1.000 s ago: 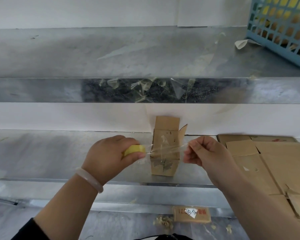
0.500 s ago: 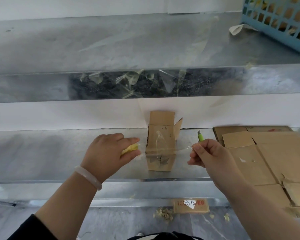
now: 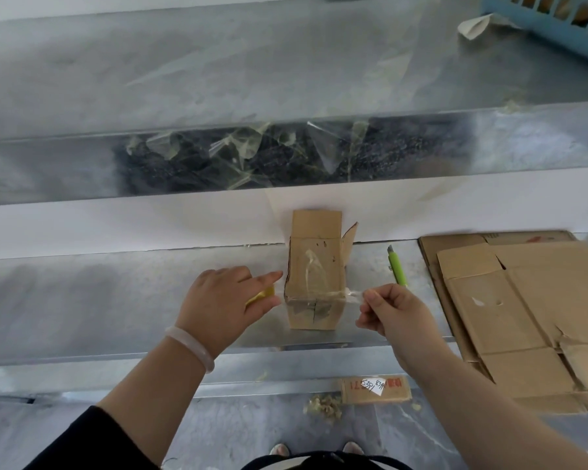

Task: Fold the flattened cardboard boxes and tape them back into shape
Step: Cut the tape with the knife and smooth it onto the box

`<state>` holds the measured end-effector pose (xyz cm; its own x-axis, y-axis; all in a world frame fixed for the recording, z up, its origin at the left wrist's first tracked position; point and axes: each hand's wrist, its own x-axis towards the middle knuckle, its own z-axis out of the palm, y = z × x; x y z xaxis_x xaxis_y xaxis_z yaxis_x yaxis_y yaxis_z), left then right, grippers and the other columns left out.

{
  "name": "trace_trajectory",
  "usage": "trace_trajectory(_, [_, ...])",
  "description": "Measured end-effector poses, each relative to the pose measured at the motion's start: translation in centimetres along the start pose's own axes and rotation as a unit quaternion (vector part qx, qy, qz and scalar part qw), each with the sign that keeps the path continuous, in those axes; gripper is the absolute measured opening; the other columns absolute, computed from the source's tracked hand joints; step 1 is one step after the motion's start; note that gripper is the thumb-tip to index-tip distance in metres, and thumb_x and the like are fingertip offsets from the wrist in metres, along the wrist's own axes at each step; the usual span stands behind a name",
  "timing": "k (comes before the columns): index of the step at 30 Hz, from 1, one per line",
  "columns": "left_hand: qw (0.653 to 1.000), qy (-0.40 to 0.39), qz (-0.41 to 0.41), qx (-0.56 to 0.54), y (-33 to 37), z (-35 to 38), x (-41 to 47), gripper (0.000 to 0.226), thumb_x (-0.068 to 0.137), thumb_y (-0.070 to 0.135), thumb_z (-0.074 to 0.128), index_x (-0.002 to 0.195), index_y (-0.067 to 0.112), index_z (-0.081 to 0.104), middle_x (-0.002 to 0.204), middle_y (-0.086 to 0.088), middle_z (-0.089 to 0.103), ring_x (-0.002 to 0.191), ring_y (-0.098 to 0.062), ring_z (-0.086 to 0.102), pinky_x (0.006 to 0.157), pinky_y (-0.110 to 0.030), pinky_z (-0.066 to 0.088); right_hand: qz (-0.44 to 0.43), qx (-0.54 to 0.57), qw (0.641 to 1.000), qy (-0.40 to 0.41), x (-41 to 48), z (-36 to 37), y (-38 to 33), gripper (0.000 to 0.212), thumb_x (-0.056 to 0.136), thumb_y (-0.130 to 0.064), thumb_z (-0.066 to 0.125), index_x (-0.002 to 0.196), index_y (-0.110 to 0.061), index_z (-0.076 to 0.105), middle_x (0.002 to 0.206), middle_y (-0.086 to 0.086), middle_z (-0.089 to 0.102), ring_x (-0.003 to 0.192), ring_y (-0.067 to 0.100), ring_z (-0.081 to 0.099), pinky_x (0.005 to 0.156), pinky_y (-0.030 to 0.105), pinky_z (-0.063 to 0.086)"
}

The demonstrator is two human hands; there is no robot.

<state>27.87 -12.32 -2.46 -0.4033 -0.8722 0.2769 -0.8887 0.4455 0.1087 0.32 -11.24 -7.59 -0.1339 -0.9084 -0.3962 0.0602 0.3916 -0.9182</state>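
Up on the bench (image 3: 116, 300), the box (image 3: 314, 286) sits between them: left hand (image 3: 221, 300) grips the yellow tape roll (image 3: 262, 295), right hand (image 3: 392, 313) pinches the clear strip (image 3: 353, 295).

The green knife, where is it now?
In the head view, the green knife lies on the metal shelf, between the small cardboard box on its left and the flattened cardboard on its right.
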Motion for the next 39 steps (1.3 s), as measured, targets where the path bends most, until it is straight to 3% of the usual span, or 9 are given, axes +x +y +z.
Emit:
trace_trajectory(4, [1.000,-0.006,0.004,-0.003,0.2,0.9,0.2,0.047,0.091,0.057,0.038,0.122,0.033,0.065,0.066,0.008,0.052,0.054,-0.016,0.054,0.055,-0.031,0.047,0.006,-0.001,1.000,0.029,-0.3,1.9,1.2,0.008,0.089,-0.016,0.070,0.082,-0.011,0.070,0.073,0.005,0.074,0.068,0.019,0.070,0.066,0.025,0.057])
trace_trajectory(8, [1.000,-0.006,0.007,-0.002,0.2,1.2,0.2,0.048,0.092,0.055,0.037,0.120,0.030,0.066,0.065,0.008,0.051,0.053,-0.017,0.053,0.053,-0.030,0.044,0.017,-0.006,0.994,0.111,-0.5,3.6,2.5,0.013,0.081,-0.021,0.080,0.082,-0.016,0.067,0.069,0.002,0.072,0.069,0.021,0.068,0.068,0.034,0.059])
trace_trajectory(13, [1.000,-0.017,0.005,-0.013,0.2,1.2,0.0,0.047,0.093,0.054,0.037,0.122,0.030,0.065,0.066,0.011,0.047,0.053,-0.014,0.052,0.054,-0.029,0.044,0.010,-0.066,0.992,0.106,-0.9,4.4,3.1,0.012,0.089,-0.024,0.071,0.100,-0.026,0.071,0.082,-0.009,0.074,0.079,0.010,0.070,0.078,0.034,0.059])
trace_trajectory(17, [0.999,-0.019,-0.001,-0.026,0.1,1.0,0.1,0.048,0.092,0.056,0.036,0.124,0.032,0.063,0.067,0.011,0.046,0.055,-0.014,0.053,0.056,-0.029,0.046,-0.057,-0.117,0.988,0.083,-2.0,4.2,2.9,0.047,0.097,-0.004,0.046,0.128,-0.037,0.060,0.108,-0.023,0.066,0.102,-0.003,0.061,0.097,0.027,0.051])
trace_trajectory(22, [0.999,-0.014,0.009,-0.047,0.2,1.0,0.0,0.048,0.092,0.053,0.037,0.120,0.028,0.067,0.065,0.009,0.048,0.053,-0.015,0.053,0.055,-0.028,0.045,-0.173,-0.101,0.977,-0.076,-4.1,5.3,3.9,0.065,0.092,-0.068,0.034,0.150,-0.053,0.008,0.149,-0.042,0.021,0.138,-0.016,0.020,0.107,0.004,0.022])
trace_trajectory(28, [0.999,-0.008,0.022,-0.045,0.0,1.2,0.1,0.049,0.092,0.052,0.036,0.118,0.026,0.068,0.065,0.007,0.049,0.052,-0.015,0.053,0.053,-0.028,0.044,-0.159,-0.329,0.926,-0.090,-4.0,3.6,2.6,0.084,0.078,-0.089,0.013,0.147,-0.053,-0.018,0.152,-0.037,-0.010,0.144,-0.007,-0.001,0.118,0.027,0.011])
trace_trajectory(30, [0.999,-0.008,0.020,-0.042,-0.1,1.3,0.1,0.050,0.092,0.053,0.034,0.119,0.028,0.067,0.065,0.007,0.049,0.053,-0.015,0.053,0.053,-0.027,0.043,-0.267,-0.374,0.888,-0.027,-4.0,3.7,1.5,0.072,0.091,-0.073,0.020,0.151,-0.048,-0.009,0.159,-0.029,-0.007,0.146,-0.006,-0.002,0.117,0.024,0.011])
trace_trajectory(34, [0.999,-0.005,0.017,-0.046,-0.3,1.3,0.0,0.050,0.091,0.056,0.034,0.120,0.030,0.066,0.066,0.007,0.051,0.055,-0.017,0.056,0.055,-0.030,0.045,-0.509,-0.408,0.758,-0.012,-2.2,4.9,-0.7,0.040,0.098,-0.030,0.052,0.135,-0.016,0.058,0.146,-0.002,0.050,0.144,0.025,0.033,0.117,0.037,0.031])
trace_trajectory(39, [0.998,-0.009,0.022,-0.054,-0.3,1.3,-0.1,0.050,0.092,0.056,0.034,0.118,0.029,0.067,0.067,0.007,0.054,0.055,-0.014,0.056,0.053,-0.029,0.048,-0.559,-0.413,0.719,0.014,-1.0,5.2,-0.7,0.027,0.088,-0.019,0.068,0.114,-0.015,0.074,0.125,0.001,0.066,0.130,0.031,0.052,0.098,0.047,0.051])
